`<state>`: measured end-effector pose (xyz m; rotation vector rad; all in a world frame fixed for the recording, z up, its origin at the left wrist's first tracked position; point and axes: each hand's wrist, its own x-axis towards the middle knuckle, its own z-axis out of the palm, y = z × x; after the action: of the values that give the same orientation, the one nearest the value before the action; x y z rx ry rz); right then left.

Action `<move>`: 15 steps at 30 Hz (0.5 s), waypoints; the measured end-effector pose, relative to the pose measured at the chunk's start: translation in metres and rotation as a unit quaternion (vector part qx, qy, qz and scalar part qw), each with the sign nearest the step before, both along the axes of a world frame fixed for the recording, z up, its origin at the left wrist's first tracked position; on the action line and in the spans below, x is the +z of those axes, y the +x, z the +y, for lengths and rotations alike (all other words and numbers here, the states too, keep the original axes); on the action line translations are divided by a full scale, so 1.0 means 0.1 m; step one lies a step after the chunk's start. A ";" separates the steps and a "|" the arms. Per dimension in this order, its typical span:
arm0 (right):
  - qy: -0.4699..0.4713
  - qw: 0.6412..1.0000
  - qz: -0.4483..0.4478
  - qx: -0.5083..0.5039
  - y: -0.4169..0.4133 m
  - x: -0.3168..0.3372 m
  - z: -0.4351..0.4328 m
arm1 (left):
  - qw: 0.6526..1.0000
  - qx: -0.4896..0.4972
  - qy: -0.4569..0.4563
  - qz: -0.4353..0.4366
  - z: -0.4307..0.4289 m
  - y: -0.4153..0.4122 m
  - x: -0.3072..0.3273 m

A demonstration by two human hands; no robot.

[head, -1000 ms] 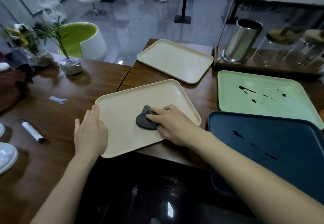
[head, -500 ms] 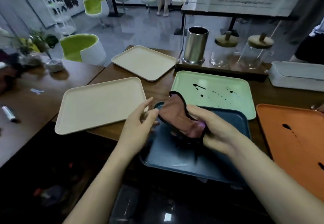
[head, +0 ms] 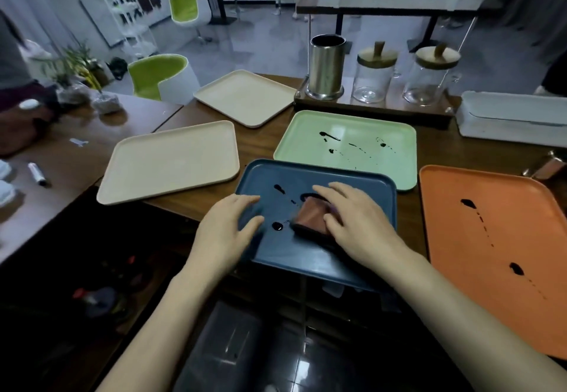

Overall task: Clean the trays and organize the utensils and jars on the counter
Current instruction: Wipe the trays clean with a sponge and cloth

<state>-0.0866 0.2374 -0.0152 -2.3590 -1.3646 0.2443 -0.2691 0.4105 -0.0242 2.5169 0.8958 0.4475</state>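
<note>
Blue tray holds spills, cloth under flat right hand; left hand spread.

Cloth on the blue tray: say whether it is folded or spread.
Folded: the cloth is a compact wad with a crease, pressed on the blue tray under the fingers of the right hand.

- My right hand pressed a folded reddish-brown cloth onto the dark blue tray, fingers extended over it.
- My left hand rested on that tray's left edge, fingers straight.
- Dark spots lay on the tray between my hands.
- The green tray behind and the orange tray to the right carried dark splatter.
- The near cream tray lay to the left.
</note>
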 end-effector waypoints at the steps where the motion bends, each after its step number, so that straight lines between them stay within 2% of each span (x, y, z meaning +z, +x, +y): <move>1: -0.019 1.000 0.000 0.024 -0.01 -0.04 -0.02 | 1.000 -0.006 -0.002 0.016 0.03 -0.07 -0.06; 3: -0.047 0.997 0.002 0.065 -0.02 -0.11 -0.06 | 0.998 -0.004 -0.040 0.055 0.09 -0.17 -0.20; 5: -0.034 0.995 -0.022 0.095 -0.04 -0.13 -0.09 | 0.996 -0.013 -0.053 0.076 0.10 -0.22 -0.30; 8: -0.042 0.988 -0.054 0.139 -0.07 -0.18 -0.11 | 0.997 -0.034 -0.047 0.052 0.15 -0.25 -0.37; 12: -0.071 0.985 -0.098 0.125 -0.12 -0.35 0.01 | 0.996 -0.048 -0.020 0.079 0.26 -0.26 -0.44; 15: -0.068 0.985 -0.111 0.117 -0.14 -0.40 0.25 | 0.994 -0.035 -0.053 0.084 0.29 -0.26 -0.48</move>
<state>-0.1006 0.2628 -0.0552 -2.3914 -1.7874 0.1461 -0.2948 0.4397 -0.0721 2.5071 0.8642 0.1635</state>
